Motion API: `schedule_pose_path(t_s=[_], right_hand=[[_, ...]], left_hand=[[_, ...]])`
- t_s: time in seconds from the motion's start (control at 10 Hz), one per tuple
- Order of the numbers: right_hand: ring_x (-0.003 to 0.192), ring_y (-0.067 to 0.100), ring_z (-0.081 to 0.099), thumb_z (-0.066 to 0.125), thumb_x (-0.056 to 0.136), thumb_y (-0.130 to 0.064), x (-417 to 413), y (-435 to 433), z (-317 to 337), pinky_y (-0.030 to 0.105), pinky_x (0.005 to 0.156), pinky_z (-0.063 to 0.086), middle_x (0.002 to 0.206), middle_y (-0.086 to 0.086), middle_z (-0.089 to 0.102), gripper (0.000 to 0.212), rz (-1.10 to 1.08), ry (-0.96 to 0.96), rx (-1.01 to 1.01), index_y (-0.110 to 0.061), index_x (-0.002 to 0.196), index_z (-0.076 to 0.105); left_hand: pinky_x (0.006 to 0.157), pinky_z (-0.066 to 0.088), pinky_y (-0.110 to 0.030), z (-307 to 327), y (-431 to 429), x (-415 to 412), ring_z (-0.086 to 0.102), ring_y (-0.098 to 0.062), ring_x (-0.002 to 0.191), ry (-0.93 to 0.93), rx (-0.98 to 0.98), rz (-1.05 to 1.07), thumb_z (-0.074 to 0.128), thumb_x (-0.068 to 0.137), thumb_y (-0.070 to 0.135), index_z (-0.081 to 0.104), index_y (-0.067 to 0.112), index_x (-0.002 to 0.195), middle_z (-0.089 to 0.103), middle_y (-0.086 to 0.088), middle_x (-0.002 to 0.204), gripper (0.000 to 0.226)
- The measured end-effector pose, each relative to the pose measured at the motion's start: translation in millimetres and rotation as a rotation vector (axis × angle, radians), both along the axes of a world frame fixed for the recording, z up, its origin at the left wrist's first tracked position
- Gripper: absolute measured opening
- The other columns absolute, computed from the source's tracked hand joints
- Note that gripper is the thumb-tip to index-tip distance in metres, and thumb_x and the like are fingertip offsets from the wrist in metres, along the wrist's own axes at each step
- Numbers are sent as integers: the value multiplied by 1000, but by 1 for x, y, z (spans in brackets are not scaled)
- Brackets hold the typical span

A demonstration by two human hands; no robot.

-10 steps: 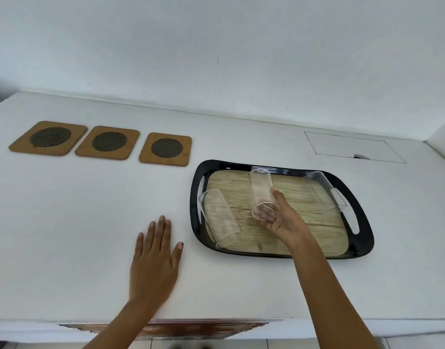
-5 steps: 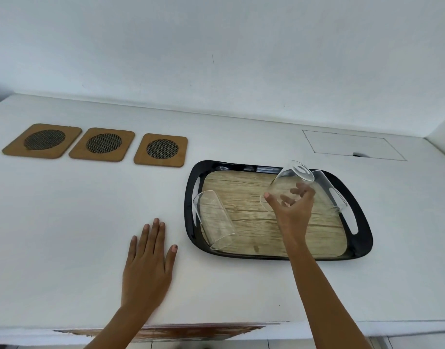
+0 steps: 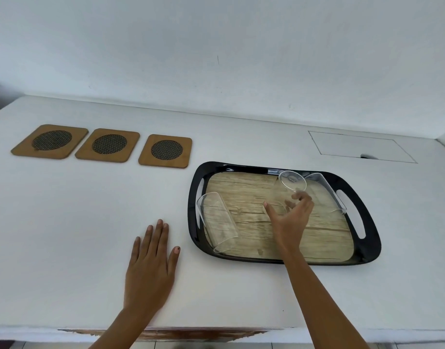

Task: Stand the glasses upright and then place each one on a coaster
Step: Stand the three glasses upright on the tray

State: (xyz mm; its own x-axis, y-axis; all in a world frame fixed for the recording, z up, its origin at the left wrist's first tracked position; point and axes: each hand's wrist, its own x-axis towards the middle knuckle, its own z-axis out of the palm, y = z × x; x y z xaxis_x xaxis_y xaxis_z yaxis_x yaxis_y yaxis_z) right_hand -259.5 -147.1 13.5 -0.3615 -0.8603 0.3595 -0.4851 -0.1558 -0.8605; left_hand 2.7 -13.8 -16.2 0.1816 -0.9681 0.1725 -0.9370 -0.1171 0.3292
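Observation:
My right hand [image 3: 290, 219] grips a clear glass [image 3: 286, 190] over the middle of the tray, its open mouth tilted up and away from me. Two more clear glasses lie on their sides in the black tray [image 3: 367, 255] with the wood-pattern floor: one at the left [image 3: 217, 222], one at the back right [image 3: 327, 190]. Three brown coasters with dark mesh centres lie in a row at the back left: left [image 3: 50, 141], middle [image 3: 108, 144], right [image 3: 166, 151]. My left hand [image 3: 152, 265] rests flat on the counter, left of the tray.
The white counter meets a white wall at the back. A rectangular hatch [image 3: 359, 147] is set flush into the counter behind the tray at the right. The counter's front edge [image 3: 166, 332] shows a worn brown strip below my arms.
My right hand picked the middle glass up off the tray floor and turned it mouth-up, towards upright. My left hand stayed flat on the counter.

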Motion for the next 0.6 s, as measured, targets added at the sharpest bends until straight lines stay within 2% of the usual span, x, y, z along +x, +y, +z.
schedule_pose_path(t_s=[0.4, 0.5, 0.6], right_hand=[[98, 21, 57, 87, 70, -19, 3, -1, 1, 46, 91, 51, 119, -1, 34, 69, 23, 47, 29, -8, 118, 39], [111, 27, 49, 88, 69, -24, 4, 5, 5, 44, 97, 47, 127, 11, 35, 88, 21, 60, 122, -4, 134, 33], [122, 29, 40, 86, 71, -29, 9, 16, 9, 43, 101, 42, 136, 19, 33, 105, -28, 32, 189, -6, 148, 19]], left_hand=[[118, 15, -44, 1, 1, 0, 15, -20, 144, 4, -6, 1, -2, 91, 55, 17, 13, 147, 20, -3, 156, 73], [118, 15, -44, 1, 1, 0, 15, -20, 144, 8, -7, 1, -2, 91, 55, 19, 12, 147, 21, -3, 155, 73], [118, 16, -44, 3, 1, -1, 17, -20, 144, 9, -5, 0, -2, 91, 55, 20, 12, 146, 23, -4, 155, 74]])
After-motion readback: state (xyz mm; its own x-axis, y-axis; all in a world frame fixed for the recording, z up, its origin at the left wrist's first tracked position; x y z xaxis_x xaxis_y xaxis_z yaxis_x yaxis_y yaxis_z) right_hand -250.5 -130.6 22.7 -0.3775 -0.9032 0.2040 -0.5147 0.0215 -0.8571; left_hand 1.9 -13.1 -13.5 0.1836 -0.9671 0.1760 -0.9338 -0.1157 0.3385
